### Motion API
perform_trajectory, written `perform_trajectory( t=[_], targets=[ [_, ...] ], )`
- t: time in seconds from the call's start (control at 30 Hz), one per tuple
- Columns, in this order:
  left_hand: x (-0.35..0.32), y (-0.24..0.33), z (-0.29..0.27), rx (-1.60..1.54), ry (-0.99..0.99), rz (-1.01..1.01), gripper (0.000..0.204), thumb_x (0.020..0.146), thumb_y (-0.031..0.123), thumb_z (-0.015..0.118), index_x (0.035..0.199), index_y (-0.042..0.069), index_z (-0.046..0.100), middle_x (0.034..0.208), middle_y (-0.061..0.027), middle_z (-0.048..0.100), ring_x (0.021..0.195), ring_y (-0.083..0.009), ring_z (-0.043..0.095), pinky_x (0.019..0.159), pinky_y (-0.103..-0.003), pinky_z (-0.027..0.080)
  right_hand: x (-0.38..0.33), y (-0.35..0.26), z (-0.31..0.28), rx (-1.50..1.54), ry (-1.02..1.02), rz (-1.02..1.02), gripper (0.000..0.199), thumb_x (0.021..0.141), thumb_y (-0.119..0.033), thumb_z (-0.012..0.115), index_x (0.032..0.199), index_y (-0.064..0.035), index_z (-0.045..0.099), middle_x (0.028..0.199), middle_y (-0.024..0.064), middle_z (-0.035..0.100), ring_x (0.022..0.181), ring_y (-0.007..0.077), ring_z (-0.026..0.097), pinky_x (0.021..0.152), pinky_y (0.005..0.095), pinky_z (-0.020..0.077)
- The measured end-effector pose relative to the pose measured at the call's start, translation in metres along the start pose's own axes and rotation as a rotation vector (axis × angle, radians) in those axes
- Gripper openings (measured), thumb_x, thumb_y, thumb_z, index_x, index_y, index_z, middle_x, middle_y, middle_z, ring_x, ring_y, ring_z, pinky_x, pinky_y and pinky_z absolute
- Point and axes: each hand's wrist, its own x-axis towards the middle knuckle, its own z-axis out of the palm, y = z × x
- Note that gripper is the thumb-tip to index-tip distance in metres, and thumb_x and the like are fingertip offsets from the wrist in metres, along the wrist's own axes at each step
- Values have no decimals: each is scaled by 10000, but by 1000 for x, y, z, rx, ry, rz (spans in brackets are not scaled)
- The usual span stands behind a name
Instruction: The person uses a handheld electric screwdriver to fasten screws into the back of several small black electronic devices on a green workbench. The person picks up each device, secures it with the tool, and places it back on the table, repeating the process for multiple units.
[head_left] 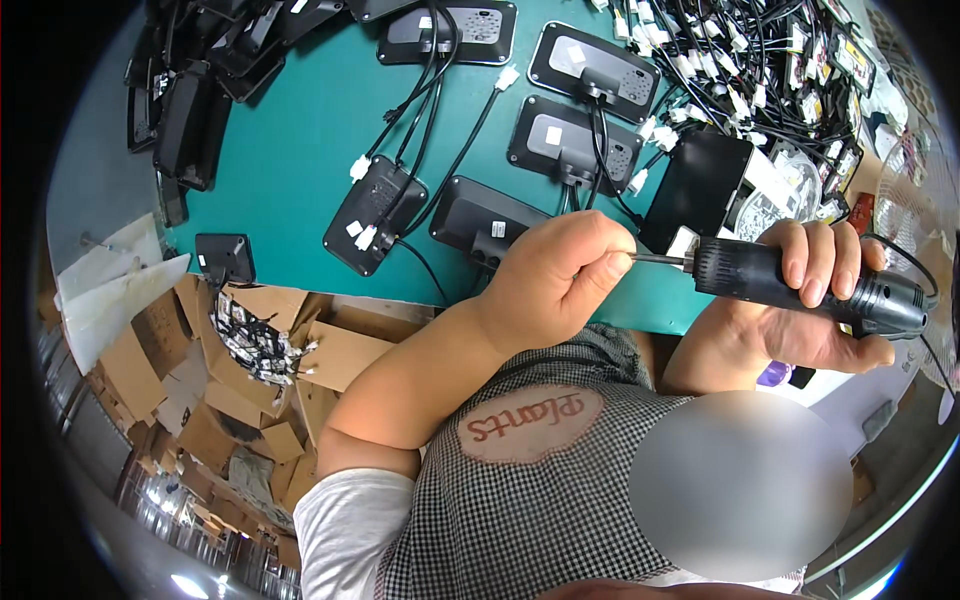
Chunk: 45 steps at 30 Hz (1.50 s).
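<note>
My right hand is wrapped around a black electric screwdriver, which lies almost level with its thin bit pointing left. Closed in a pinch, my left hand meets the tip of that bit. Whatever sits between its thumb and fingers is hidden. Just beyond my left hand, a black oblong device lies on the green mat, partly covered by it. To its left is another black device with cables and white connectors. A black box stands beyond the screwdriver.
More black devices with cables lie across the green mat. A heap of cables with white connectors fills the far right. Black housings are piled at the far left. Cardboard boxes stand below the table's near edge.
</note>
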Motion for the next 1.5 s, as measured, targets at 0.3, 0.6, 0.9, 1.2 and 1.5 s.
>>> perform_trajectory(
  t=[0.3, 0.6, 0.9, 1.2, 1.5],
  targets=[
    [4, -1, -36, -307, -267, -446, 139, 868, 115, 492, 873, 10, 583, 717, -43, 576, 633, -89, 518, 570, -244, 426, 4, 27, -9, -16, -113, 55, 739, 773, -553, 603, 1244, -15, 415, 883, 80, 509, 687, 194, 530, 613, 337, 442],
    [48, -73, -81, 764, -49, -172, 213, 769, 204, 643, 937, 74, 647, 835, -90, 610, 772, -245, 571, 699, -319, 459, -19, 93, -35, -308, -132, -196, 743, 766, -608, 551, 1235, -65, 359, 870, 116, 536, 653, 227, 564, 588, 374, 488],
    [77, -110, -78, 691, -300, -499, 248, 719, 222, 696, 734, 33, 536, 664, -113, 556, 627, -268, 523, 571, -373, 410, -36, 149, -58, -540, -179, -189, 729, 766, -641, 531, 1211, -82, 383, 830, 108, 532, 598, 226, 566, 559, 368, 499],
    [68, -124, -82, 570, -226, -424, 252, 705, 199, 715, 721, 31, 527, 646, -115, 555, 601, -262, 519, 555, -368, 412, -40, 163, -62, -589, -202, -168, 678, 787, -559, 583, 1202, -62, 383, 825, 124, 539, 607, 248, 569, 562, 371, 502],
    [67, -128, -77, 580, -188, -327, 243, 699, 189, 715, 712, 36, 528, 637, -123, 552, 593, -275, 520, 540, -371, 409, -43, 161, -48, -645, -261, -152, 630, 775, -487, 640, 1166, -60, 393, 810, 125, 537, 585, 244, 558, 532, 369, 478]
  ],
)
